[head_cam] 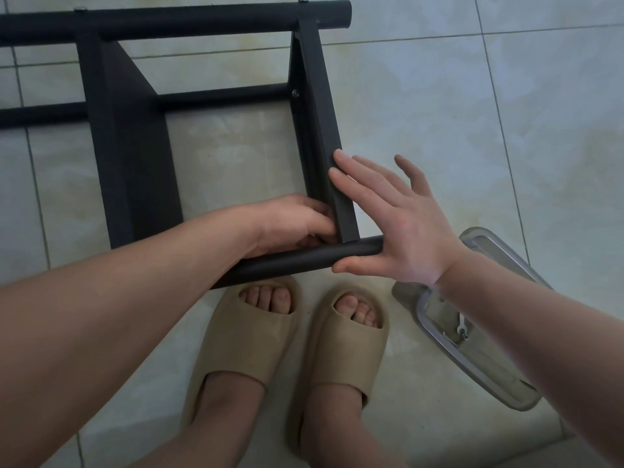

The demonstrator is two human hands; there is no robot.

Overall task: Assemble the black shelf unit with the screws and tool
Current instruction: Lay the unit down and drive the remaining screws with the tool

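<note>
The black shelf unit (135, 157) lies on a tiled floor, its round tubes joined by flat cross panels. My left hand (297, 224) curls its fingers at the inside corner where the right cross panel (320, 130) meets the near tube (297, 261); what it pinches there is hidden. My right hand (395, 221) is spread flat, fingers straight, pressing against the outer side of that panel and the near tube's end. Silver screw heads show on the far tube (79, 9) and on the panel (295, 93).
A clear plastic tray (499, 373) lies on the floor under my right forearm, holding a small metal wrench (462, 327). My feet in beige slippers (246, 346) stand just behind the near tube. Pale floor tiles (472, 113) stretch to the right of the shelf.
</note>
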